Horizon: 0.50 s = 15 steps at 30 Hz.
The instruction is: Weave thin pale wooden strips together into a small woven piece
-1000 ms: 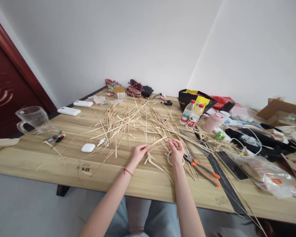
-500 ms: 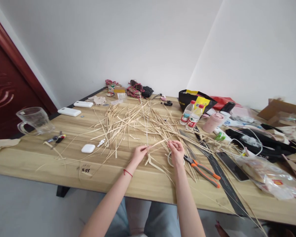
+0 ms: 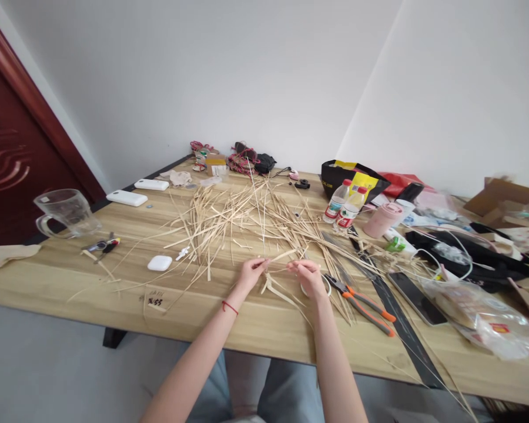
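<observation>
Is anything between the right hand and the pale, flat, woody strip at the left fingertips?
Nothing visible stands between the right hand and the pale strip; the orange-and-grey-handled metal pliers lie to the right, outside that gap.

the right hand (image 3: 311, 276) partly hides a white ring (image 3: 328, 288); whether its fingertips (image 3: 293, 266) pinch anything is too small to tell. the left edge crops the red door (image 3: 17, 147). the tabletop handwriting (image 3: 156, 301) is too small to read.

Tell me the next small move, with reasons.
Perhaps ease the right grip toward the left grip, which pinches near the foot of the thin white strands: the pale flat strip slants out from there, and a gap separates both grips.
</observation>
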{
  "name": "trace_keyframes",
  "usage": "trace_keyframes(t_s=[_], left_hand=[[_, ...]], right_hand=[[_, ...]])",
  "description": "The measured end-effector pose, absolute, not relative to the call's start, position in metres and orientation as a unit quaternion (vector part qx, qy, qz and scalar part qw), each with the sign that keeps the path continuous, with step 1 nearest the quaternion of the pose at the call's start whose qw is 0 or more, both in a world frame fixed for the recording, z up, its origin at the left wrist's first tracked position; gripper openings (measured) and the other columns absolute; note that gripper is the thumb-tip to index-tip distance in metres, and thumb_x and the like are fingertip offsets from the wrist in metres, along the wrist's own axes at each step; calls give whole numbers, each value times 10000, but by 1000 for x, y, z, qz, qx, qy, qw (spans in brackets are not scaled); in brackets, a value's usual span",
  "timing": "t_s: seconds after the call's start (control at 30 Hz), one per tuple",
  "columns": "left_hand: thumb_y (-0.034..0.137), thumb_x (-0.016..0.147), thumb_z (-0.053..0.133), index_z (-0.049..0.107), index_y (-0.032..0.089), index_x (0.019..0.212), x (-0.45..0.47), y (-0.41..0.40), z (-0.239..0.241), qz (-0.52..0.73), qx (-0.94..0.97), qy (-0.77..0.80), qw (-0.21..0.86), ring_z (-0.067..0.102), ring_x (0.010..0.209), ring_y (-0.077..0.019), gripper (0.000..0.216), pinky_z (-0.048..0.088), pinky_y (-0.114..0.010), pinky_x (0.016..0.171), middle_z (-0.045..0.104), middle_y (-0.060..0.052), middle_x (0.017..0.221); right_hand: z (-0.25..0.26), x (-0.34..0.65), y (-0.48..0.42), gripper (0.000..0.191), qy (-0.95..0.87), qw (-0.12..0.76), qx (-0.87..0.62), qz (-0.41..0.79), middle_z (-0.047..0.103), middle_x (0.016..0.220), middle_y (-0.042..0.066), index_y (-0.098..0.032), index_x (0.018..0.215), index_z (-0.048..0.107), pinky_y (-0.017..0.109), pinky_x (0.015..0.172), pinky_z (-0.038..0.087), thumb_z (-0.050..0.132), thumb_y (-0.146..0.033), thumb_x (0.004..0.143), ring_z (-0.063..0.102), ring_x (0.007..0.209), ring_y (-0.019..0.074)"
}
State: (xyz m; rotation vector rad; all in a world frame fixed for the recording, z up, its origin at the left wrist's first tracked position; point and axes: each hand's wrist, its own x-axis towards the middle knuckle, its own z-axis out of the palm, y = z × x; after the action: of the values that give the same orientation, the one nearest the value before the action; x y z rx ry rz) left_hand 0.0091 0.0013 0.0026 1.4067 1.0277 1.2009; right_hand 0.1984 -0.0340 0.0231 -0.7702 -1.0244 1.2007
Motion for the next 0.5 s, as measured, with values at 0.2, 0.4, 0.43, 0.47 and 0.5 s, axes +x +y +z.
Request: trace_keyframes(t_s=[0.2, 0.4, 0.43, 0.47, 0.5], left_hand=[[466, 721, 663, 748, 172, 811, 8, -1, 10, 519, 586, 407, 470, 589, 765, -193, 319, 459, -286, 699, 700, -78, 814], [459, 750, 636, 732, 154, 803, 7, -3, 13, 522, 590, 404, 465, 565, 712, -165, 324, 443, -260, 655, 645, -55, 753], [462, 750, 634, 728, 151, 792, 8, -3, 13, 524, 589, 404, 464, 561, 701, -161, 328, 440, -257, 647, 636, -50, 737], [467, 748, 634, 725, 148, 783, 8, -3, 13, 525, 588, 406, 463, 556, 690, -158, 334, 438, -254, 639, 629, -46, 723], [473, 747, 633, 724, 146, 784, 8, -3, 13, 526, 587, 407, 462, 553, 683, -155, 342, 438, -252, 633, 625, -44, 716]], right_hand=[[32, 184, -35, 294, -486, 576, -361, 549, 741, 928, 62, -233, 907, 734, 423, 901, 492, 759, -382, 656, 663, 960, 255], [23, 184, -28, 266, -470, 625, -403, 476, 740, 944, 61, -232, 918, 733, 374, 796, 530, 749, -330, 670, 671, 917, 234], [22, 184, -27, 257, -464, 634, -409, 463, 742, 929, 61, -229, 903, 735, 362, 767, 536, 751, -325, 665, 674, 896, 230], [21, 184, -27, 251, -460, 641, -414, 454, 743, 918, 62, -225, 893, 736, 353, 747, 539, 753, -321, 661, 677, 879, 227], [21, 184, -26, 247, -457, 647, -416, 447, 744, 907, 64, -220, 885, 736, 347, 732, 541, 754, -319, 659, 680, 866, 226]])
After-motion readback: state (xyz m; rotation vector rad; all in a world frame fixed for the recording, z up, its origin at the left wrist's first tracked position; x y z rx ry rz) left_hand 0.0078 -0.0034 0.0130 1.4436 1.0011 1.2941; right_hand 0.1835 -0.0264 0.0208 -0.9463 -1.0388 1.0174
